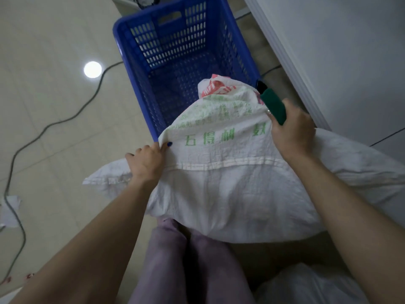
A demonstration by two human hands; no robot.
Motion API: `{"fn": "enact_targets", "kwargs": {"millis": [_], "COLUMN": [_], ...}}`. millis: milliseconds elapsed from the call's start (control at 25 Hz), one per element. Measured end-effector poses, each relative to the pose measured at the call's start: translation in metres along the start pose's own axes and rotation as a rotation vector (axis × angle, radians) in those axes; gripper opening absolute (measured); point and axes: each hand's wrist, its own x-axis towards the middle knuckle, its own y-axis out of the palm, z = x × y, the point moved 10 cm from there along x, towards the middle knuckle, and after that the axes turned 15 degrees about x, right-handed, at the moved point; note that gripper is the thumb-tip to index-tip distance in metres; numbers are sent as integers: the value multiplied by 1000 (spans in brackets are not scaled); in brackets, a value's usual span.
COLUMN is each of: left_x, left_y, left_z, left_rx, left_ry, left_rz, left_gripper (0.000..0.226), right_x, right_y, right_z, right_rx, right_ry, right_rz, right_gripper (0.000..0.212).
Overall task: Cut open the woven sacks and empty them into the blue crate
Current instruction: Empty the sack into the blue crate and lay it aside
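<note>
The white woven sack (pixel 230 189) with green print lies across the middle of the frame, and its upper end rests over the near rim of the blue crate (pixel 175 40), which stands on the tiled floor (pixel 43 40) in the upper centre. At the mouth of the sack, inside the crate, a red and white packet (pixel 217 87) shows partly.

The left grip (pixel 146 160) pinches the left edge of the sack just beside the near left corner of the crate, with the thumb on top of the cloth. The right grip (pixel 291 132) is clenched around a green-handled cutter (pixel 274 104) and presses on the right edge of the sack. The black tip of the cutter points toward the right wall of the crate.

A black cable (pixel 65 119) runs over the floor on the left. A second white sack (pixel 306 286) lies at the lower right, and the person's legs (pixel 175 260) in pale purple trousers are at the bottom centre.
</note>
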Motion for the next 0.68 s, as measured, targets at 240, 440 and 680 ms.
{"fn": "enact_targets", "kwargs": {"millis": [240, 440, 680], "left_x": [26, 49, 72], "left_y": [-53, -86, -146], "left_z": [28, 57, 49], "left_rx": [-277, -471, -364], "left_ry": [-213, -325, -101], "left_rz": [20, 7, -69], "left_gripper": [64, 58, 58], "right_x": [40, 28, 0], "right_y": [-5, 11, 5], "right_z": [46, 37, 2], "right_rx": [154, -20, -480], "right_ry": [-64, 107, 238], "right_rz": [47, 352, 525], "right_gripper": [22, 48, 91]}}
